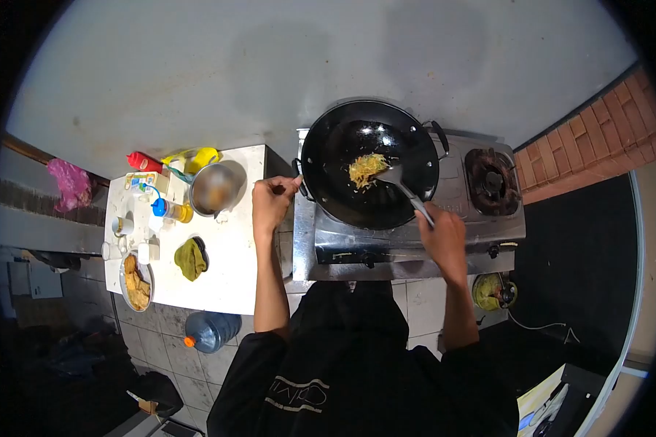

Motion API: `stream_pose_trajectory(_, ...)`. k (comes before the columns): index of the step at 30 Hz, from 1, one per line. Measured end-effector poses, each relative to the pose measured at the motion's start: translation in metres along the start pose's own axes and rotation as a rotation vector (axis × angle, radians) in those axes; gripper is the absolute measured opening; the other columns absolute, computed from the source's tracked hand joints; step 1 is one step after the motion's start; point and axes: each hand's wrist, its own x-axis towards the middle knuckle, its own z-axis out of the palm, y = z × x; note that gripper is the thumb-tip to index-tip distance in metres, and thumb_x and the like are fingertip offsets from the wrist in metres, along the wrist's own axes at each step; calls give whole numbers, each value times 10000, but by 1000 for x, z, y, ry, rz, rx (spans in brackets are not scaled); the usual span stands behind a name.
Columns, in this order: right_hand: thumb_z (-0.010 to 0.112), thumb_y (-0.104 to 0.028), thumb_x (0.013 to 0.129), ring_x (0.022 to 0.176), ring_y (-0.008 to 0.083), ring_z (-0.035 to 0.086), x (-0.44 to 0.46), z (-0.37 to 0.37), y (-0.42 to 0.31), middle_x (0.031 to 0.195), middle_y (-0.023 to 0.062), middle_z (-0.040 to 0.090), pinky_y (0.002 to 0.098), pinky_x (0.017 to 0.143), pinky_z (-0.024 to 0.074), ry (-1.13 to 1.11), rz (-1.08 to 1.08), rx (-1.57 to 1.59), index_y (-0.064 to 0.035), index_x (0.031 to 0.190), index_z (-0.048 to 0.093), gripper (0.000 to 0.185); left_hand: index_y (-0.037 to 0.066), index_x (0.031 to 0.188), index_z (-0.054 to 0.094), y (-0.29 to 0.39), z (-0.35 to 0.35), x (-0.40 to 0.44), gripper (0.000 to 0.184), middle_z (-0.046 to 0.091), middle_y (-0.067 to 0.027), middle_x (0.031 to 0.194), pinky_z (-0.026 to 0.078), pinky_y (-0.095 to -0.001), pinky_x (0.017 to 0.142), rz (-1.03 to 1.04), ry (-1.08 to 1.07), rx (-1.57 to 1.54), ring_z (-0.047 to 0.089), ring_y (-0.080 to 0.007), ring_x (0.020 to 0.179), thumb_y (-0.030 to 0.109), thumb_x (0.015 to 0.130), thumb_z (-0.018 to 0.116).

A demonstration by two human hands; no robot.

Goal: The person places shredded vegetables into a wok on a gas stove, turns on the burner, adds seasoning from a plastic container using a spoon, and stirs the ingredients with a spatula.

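A black wok (pixel 328 193) sits on the left side of a steel gas stove (pixel 452 189). Shredded yellow food (pixel 364 170) lies in a small heap near the wok's middle. My right hand (pixel 442 237) is wrapped round the grey handle of a spatula (pixel 408 191), whose blade touches the food's right side. At the wok's left, my left hand (pixel 273 202) is closed, thumb and fingers pinched at the loop handle (pixel 297 167).
Left of the stove, a white table (pixel 229 269) carries a metal bowl (pixel 215 188), a green cloth (pixel 190 259), a plate of fried food (pixel 136 282) and several bottles. A blue water jug (pixel 213 332) lies on the floor. The right burner (pixel 493 182) is uncovered.
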Motion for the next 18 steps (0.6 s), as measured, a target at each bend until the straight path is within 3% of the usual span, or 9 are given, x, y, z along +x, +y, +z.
stream_pose_trajectory(3,608,-231,856,711,399,617,-12,-16,-2,750,208,635,465,616,471,-103,54,-7,-22,896,637,215,-60,749,673,1,-1,0,243,575,-35,563,396,-245,510,-24,4,54,453,-67,532,169,807,732)
stream_pose_trajectory(11,606,-223,856,672,402,612,0,29,-13,696,215,621,456,602,471,38,-31,80,-9,909,653,226,-54,722,666,5,-1,0,259,515,-6,525,352,-241,472,-15,-13,64,403,-58,502,180,811,730)
stream_pose_trajectory(16,612,-227,849,661,401,613,-1,14,-6,674,215,610,468,590,469,16,-43,19,-21,857,642,208,-55,713,664,-2,-1,2,274,505,-1,517,343,-238,466,5,-21,48,396,-58,494,193,808,734)
stream_pose_trajectory(18,618,-235,843,662,403,613,7,19,0,674,211,613,471,593,472,81,41,-55,-30,863,642,207,-56,714,664,-3,-2,3,278,514,-3,520,348,-238,468,8,-29,57,402,-59,495,196,807,735)
